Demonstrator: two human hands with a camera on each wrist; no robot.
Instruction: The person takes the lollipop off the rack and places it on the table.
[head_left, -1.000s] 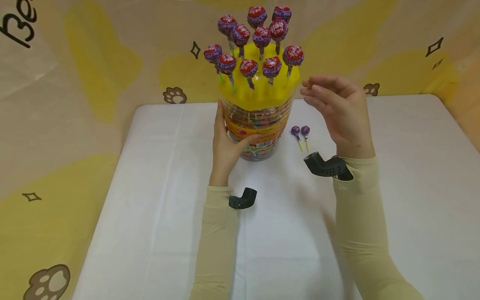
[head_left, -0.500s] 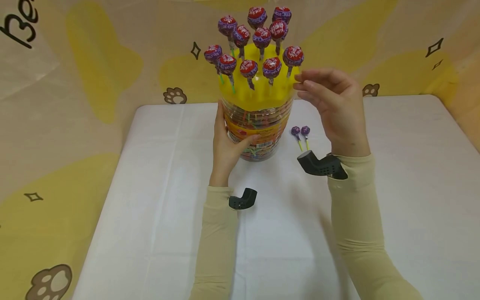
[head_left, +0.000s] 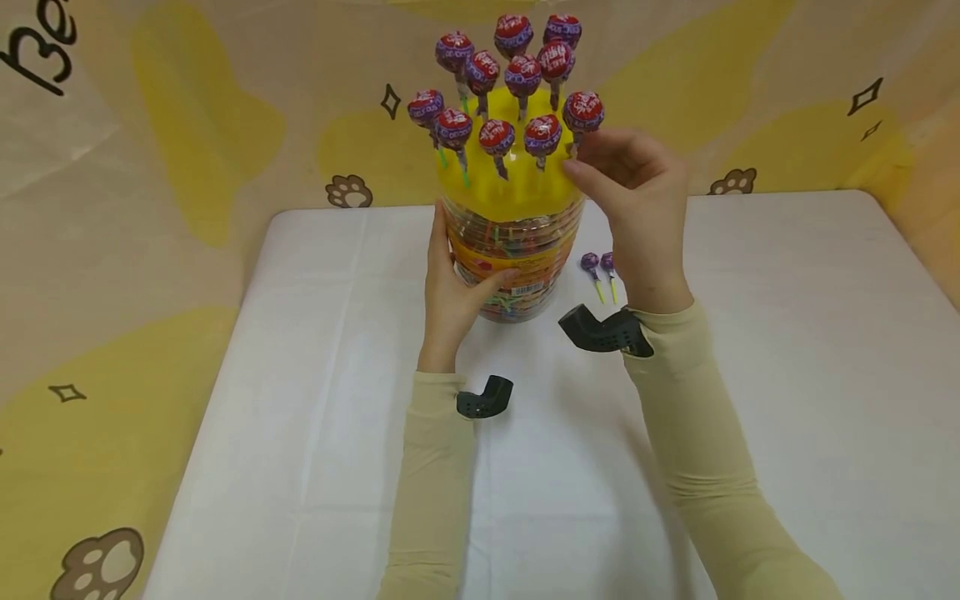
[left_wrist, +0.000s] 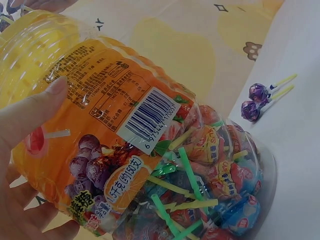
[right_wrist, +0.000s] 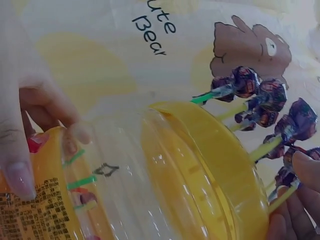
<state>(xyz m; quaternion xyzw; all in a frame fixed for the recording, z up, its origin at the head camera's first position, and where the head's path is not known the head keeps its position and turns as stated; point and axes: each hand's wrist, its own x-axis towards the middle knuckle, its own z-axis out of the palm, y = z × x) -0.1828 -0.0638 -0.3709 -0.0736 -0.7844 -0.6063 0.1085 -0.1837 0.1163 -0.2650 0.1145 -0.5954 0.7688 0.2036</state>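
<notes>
A clear plastic candy jar (head_left: 517,268) with a yellow lid (head_left: 510,198) stands at the back of the table in the head view. Several wrapped lollipops (head_left: 522,75) stick up from the lid. My left hand (head_left: 459,296) holds the jar's left side, thumb across the orange label (left_wrist: 112,115) in the left wrist view. At the lid's right edge, my right hand (head_left: 647,204) pinches a red-and-purple lollipop (head_left: 583,110) just below its head. Thumb and fingers meet around its stick in the right wrist view. Colourful lollipops (left_wrist: 200,200) fill the jar's lower part.
Two purple lollipops (left_wrist: 257,100) with yellow sticks lie on the white table (head_left: 345,417), right of the jar. A patterned yellow cloth (head_left: 240,108) hangs behind the table. Black camera mounts (head_left: 486,398) sit on both sleeves.
My right hand has moved left from beside the jar to the lid's edge, where its fingers now pinch the rightmost lollipop. The left hand and jar have stayed in place.
</notes>
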